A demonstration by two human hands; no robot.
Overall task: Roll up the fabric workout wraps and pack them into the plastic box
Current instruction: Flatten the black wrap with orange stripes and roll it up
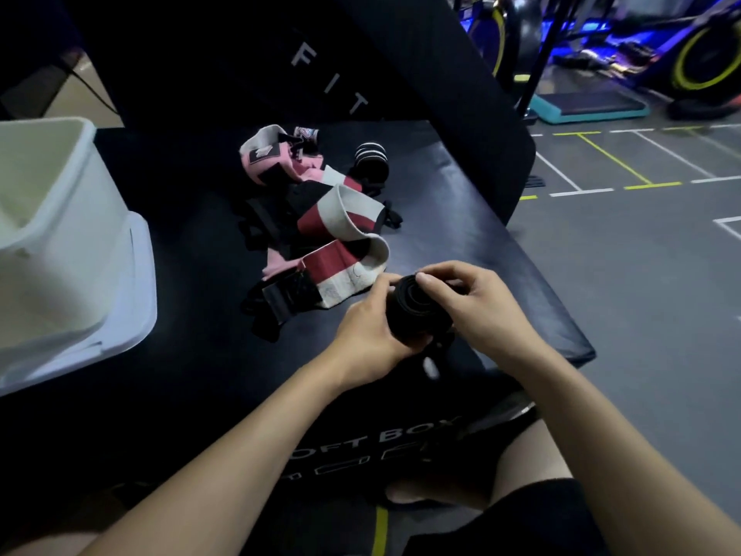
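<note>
Black wrap roll point(417, 311) held above the near right part of the black padded surface point(192, 242), between both hands. Roll's long axis runs roughly from lower left up toward the right; its spiral end face tilts up toward the camera, layers visible. Left hand point(371, 335) cups the roll from the left and underneath, fingers curled round it; most fingertips hidden behind the roll. Right hand point(469, 302) pinches the top rim of the roll, thumb point(427, 280) pressed on the upper edge, other fingers curled over the far side. A loose black strap end with a small pale tab point(431, 367) hangs below the roll; blurred, hard to make out.

Just beyond the roll, up and left: pile of unrolled wraps point(320, 218), red-white-black one nearest and almost touching the left hand, its long axis running away from the roll. Pink and white wrap point(272, 158) at the far end of the pile. Small black roll with white stripes point(371, 160) stands to the right of the pink one, well beyond the held roll. Black straps tangled under the pile, edges lost against the dark surface.

White plastic box point(60, 242) far left of the roll, open top, cut off by the left edge; sits on its white lid point(136, 323). Inside mostly not visible.

Black padded backrest point(320, 74) with letters behind the pile. Gym floor point(641, 274) with painted lines to the right of the roll; exercise bikes point(701, 62) far back, blurred. Person's bare knee and dark shorts at bottom, partly cut off.
</note>
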